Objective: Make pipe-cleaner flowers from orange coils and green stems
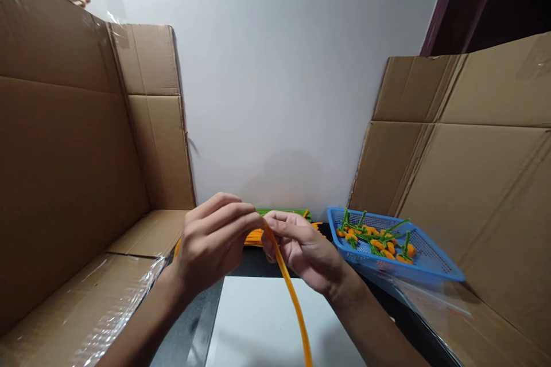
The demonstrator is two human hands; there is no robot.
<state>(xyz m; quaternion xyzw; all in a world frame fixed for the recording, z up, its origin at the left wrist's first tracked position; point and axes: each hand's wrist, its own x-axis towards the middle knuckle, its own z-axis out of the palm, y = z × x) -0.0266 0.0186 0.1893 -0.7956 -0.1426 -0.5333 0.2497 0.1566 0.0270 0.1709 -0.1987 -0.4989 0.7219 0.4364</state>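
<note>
Strip (290, 281), orange, runs from centre to near edge over board (258, 321). Right hand (303, 249) pinches its far part; left hand (215, 235) adjoins, cannot tell if gripping. Basket (447, 266) at far right.

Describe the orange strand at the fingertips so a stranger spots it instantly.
Find the white board, bottom centre. Just above it, the left hand and right hand meet. The orange strand curves down from there, alone over the board, unlike the orange bundle behind the hands.

wall (279, 80) bright, softly shadowed low; left cardboard (64, 183) dim
</note>
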